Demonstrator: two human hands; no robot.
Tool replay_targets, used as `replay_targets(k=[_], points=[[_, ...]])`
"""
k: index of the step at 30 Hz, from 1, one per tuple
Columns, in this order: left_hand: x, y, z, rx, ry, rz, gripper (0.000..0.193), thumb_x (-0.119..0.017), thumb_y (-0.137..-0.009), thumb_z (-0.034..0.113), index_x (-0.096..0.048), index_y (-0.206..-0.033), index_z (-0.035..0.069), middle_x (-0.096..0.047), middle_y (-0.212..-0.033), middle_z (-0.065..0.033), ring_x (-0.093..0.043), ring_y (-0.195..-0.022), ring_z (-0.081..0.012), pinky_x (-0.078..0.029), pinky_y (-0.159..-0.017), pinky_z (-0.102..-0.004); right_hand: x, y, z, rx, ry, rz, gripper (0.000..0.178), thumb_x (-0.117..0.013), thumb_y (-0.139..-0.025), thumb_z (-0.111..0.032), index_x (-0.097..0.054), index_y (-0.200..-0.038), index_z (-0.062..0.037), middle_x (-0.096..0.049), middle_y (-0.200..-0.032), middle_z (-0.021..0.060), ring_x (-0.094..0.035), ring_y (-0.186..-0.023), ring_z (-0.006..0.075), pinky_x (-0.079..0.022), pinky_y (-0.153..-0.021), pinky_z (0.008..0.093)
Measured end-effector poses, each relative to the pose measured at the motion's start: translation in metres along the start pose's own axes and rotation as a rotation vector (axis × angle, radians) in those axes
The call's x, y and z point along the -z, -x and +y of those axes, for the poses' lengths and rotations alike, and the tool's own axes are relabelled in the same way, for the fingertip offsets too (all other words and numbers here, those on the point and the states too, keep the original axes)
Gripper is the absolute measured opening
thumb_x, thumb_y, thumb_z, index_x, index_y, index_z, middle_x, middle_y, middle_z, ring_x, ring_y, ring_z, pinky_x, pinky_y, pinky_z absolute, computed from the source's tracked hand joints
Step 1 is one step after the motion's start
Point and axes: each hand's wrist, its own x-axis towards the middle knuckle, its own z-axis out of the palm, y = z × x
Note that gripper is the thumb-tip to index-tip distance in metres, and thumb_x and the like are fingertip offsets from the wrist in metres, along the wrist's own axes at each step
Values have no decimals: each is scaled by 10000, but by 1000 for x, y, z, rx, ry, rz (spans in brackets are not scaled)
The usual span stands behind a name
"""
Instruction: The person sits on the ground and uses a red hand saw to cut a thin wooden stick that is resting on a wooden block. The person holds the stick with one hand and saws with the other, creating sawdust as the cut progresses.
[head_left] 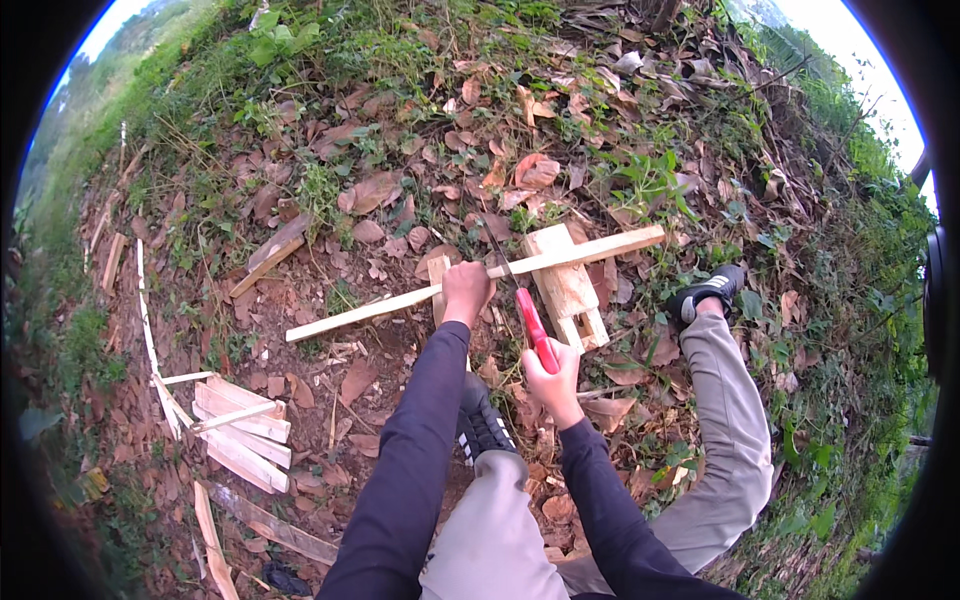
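Note:
A long, pale wooden strip lies across a wooden block on the right and a smaller piece of wood on the left. My left hand is closed around the strip near its middle. In my right hand is a hand saw with a red handle. Its thin dark blade crosses the strip between my left hand and the block, pointing away from me. Whether the teeth have cut into the wood is too small to tell.
A stack of cut wooden pieces lies at the lower left, with loose strips near it. A short plank rests farther up. My shoes are on leaf-covered ground on either side of the saw handle. Green plants grow around.

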Motion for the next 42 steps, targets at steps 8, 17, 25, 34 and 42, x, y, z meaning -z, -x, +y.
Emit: replay_targets(k=[8, 17, 25, 34, 42], points=[[9, -2, 8, 6, 3, -33, 198, -705, -748, 250, -739, -680, 68, -696, -685, -172, -720, -682, -340, -577, -619, -428, 32, 71, 41, -35, -25, -32, 261, -651, -783, -78, -473, -597, -40, -395, -484, 12, -383, -444, 78, -311, -457, 302], [18, 5, 12, 73, 69, -130, 189, -662, -782, 220, -766, -781, 61, -719, -745, -167, -729, -734, -318, -582, -665, -401, 69, 74, -29, 6, -194, -5, 276, -661, -812, 26, -489, -604, -37, -528, -544, -10, -469, -486, 57, -379, -486, 254], [22, 6, 14, 73, 75, -178, 213, -661, -797, 240, -769, -810, 57, -730, -788, -164, -733, -770, -320, -583, -695, -404, 66, 28, -58, 68, 21, -65, 349, -776, -777, -34, -463, -627, -67, -528, -581, -20, -468, -509, 59, -379, -498, 246], [14, 1, 12, 92, 63, -174, 283, -728, -778, 355, -774, -816, 78, -724, -765, -155, -726, -754, -322, -581, -682, -420, 65, 26, -63, -5, -222, -73, 315, -808, -801, -73, -521, -672, -63, -546, -637, -18, -481, -551, 60, -388, -528, 239], [13, 0, 12, 92, 61, -183, 291, -713, -800, 363, -768, -792, 78, -716, -745, -157, -719, -733, -331, -577, -677, -433, 78, 23, -73, 103, -462, -114, 256, -709, -928, -160, -558, -810, 10, -696, -896, 177, -720, -894, 287, -582, -806, 401]])
